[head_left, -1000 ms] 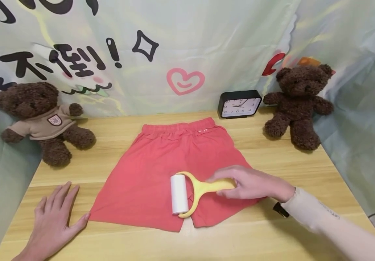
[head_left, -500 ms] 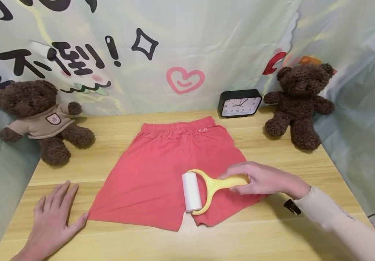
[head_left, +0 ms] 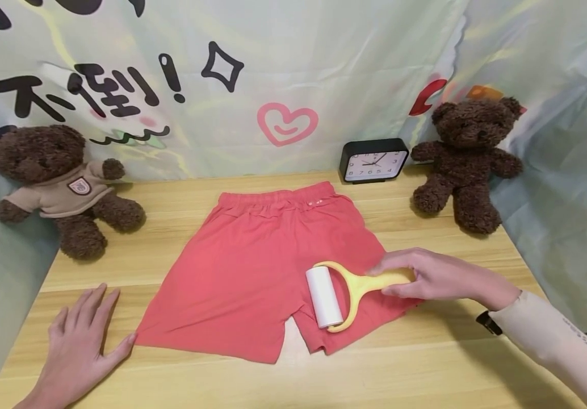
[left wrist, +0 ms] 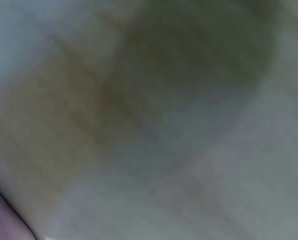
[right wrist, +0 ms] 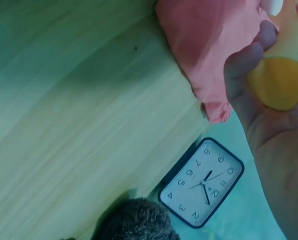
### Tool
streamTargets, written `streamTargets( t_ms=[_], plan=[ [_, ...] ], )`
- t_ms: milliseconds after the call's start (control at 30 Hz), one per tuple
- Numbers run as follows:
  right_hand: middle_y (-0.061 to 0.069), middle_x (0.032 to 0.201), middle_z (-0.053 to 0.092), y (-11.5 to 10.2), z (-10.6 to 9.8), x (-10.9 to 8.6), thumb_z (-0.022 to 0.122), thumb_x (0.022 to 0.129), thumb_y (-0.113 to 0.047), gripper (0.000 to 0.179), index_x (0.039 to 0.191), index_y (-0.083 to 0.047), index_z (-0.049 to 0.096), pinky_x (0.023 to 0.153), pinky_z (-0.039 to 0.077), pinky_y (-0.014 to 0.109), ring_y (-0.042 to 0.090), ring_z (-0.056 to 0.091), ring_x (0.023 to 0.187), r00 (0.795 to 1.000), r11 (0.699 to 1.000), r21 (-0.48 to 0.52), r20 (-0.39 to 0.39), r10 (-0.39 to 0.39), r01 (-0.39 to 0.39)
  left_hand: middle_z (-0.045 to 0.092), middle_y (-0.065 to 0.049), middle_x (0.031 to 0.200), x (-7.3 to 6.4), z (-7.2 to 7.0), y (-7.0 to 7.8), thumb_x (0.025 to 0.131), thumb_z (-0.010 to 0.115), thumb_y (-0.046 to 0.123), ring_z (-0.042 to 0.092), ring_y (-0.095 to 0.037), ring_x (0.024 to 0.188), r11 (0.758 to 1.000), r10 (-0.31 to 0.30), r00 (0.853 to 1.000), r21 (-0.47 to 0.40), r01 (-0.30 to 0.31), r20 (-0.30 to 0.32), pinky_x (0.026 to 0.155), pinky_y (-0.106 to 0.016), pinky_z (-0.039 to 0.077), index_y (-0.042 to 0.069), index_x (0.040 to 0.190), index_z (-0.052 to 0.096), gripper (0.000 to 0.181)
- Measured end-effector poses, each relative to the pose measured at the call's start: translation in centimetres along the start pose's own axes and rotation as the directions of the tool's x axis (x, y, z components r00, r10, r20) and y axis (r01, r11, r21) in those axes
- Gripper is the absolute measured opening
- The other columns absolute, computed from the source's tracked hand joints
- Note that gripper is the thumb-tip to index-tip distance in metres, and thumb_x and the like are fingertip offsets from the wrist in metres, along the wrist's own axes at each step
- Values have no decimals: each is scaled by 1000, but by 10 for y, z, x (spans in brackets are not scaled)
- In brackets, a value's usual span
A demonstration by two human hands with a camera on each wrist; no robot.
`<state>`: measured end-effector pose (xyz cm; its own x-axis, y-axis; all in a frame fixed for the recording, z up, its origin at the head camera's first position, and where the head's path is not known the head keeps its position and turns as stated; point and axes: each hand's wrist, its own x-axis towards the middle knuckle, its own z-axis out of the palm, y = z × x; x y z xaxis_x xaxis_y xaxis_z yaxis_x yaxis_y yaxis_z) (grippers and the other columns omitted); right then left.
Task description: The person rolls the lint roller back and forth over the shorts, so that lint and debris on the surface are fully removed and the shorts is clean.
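Red shorts (head_left: 252,267) lie spread on the wooden table, waistband toward the back wall. My right hand (head_left: 436,275) grips the yellow handle of a lint roller (head_left: 325,296), whose white cylinder sits on the right leg of the shorts near the crotch. In the right wrist view the fingers curl round the handle's rounded end (right wrist: 279,84). My left hand (head_left: 76,341) lies flat on the table with fingers spread, its thumb tip at the lower left corner of the shorts. The left wrist view is blurred, with only a sliver of skin at its lower left.
A black-framed clock (head_left: 373,161) stands at the back of the wooden table (head_left: 212,380). One brown teddy bear (head_left: 472,165) sits at the back right, another in a beige top (head_left: 63,187) at the left. Printed cloth (head_left: 355,62) hangs behind and along the sides.
My right hand has drawn the lint roller to the right, from the middle of the shorts onto the right leg. That leg's inner hem has wrinkled and shifted right. The left hand stays put.
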<state>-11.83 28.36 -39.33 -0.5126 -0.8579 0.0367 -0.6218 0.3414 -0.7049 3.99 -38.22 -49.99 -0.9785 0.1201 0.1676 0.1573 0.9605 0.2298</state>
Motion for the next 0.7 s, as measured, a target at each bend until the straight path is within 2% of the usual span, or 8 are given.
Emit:
streamTargets(
  t_ms=[133, 367, 700],
  plan=[
    [-10, 127, 75, 0, -6, -4, 79, 104, -15, 34, 137, -23, 76, 93, 57, 27, 12, 71, 111, 999, 1000, 2, 22, 26, -26, 28, -26, 170, 0, -1, 1, 95, 79, 51, 19, -47, 158, 1000, -2, 1000, -1, 2, -1, 110, -88, 8, 9, 169, 34, 97],
    [-11, 123, 75, 0, -11, -15, 80, 103, -15, 32, 134, -23, 77, 96, 55, 26, 12, 71, 110, 996, 996, 43, 21, 82, -82, 26, -25, 172, 0, 0, 2, 95, 79, 51, 17, -47, 160, 1000, 0, 1000, -1, 0, 9, 110, -88, 7, 10, 171, 31, 98],
    [-12, 122, 75, 4, -25, -43, 82, 100, -11, 37, 135, -25, 77, 100, 49, 19, 10, 69, 111, 991, 991, 15, -10, 134, -134, 25, -25, 172, -1, 1, 1, 95, 79, 50, 16, -47, 160, 1000, 5, 1000, -2, -5, 3, 112, -87, 4, 10, 172, 31, 99]
  ],
)
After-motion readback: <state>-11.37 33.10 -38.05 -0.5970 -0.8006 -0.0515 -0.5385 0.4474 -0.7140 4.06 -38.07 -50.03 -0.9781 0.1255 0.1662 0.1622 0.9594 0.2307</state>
